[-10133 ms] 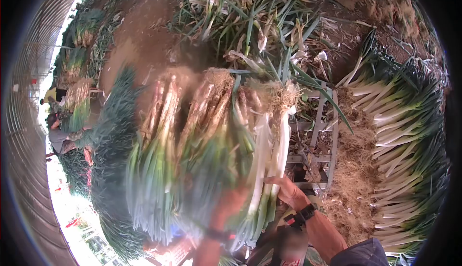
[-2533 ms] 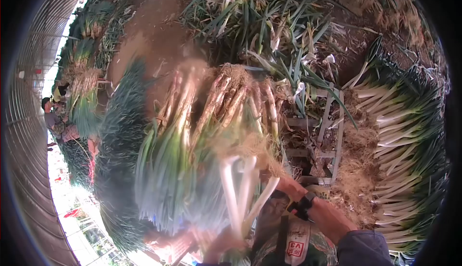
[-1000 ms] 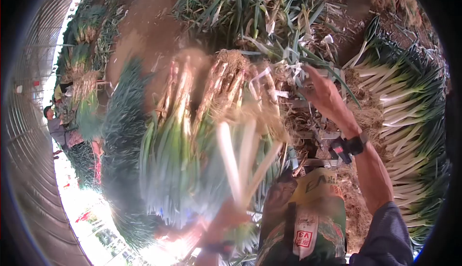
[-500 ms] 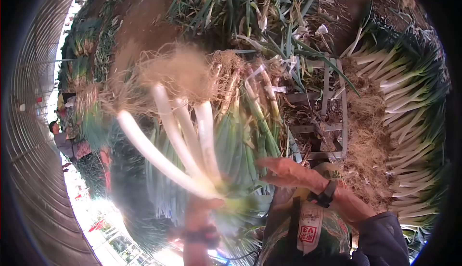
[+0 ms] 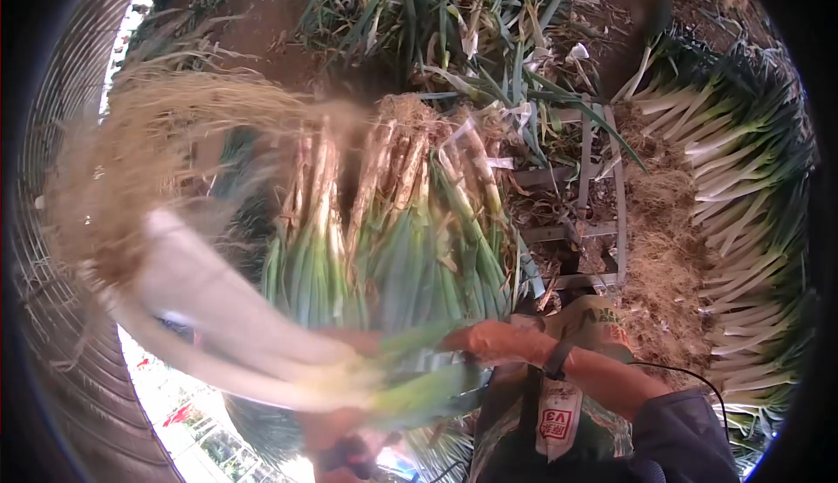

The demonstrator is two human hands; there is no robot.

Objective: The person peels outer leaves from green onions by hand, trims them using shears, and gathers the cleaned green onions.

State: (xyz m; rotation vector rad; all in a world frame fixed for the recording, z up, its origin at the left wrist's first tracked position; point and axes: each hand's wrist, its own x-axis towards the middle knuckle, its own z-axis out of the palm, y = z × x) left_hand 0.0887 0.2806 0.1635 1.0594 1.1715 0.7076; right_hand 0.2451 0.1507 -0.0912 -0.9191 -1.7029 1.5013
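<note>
My left hand [image 5: 325, 426] is closed around a small bunch of large green onions [image 5: 231, 304], gripped where the white stalks turn green. Their roots are at the upper left, badly smeared by motion, and the leaves point right. My right hand [image 5: 493, 341] is at the leaf end of the bunch, fingertips against or just beside the green leaves. Blur hides whether those fingers pinch a leaf. Beyond both hands lies a row of unpeeled green onions [image 5: 384, 177] with brown, soil-stained stalks and roots facing away.
A long row of clean white green onions [image 5: 733, 221] lies along the right, roots inward. A metal frame [image 5: 621, 195] stands between the rows. Loose leaves [image 5: 428, 20] are heaped at the back. A curved ribbed wall [image 5: 65, 221] runs down the left.
The bunch has swung left and down with my left hand, its roots now near the wall. My right hand has moved slightly left and down, up to the leaves.
</note>
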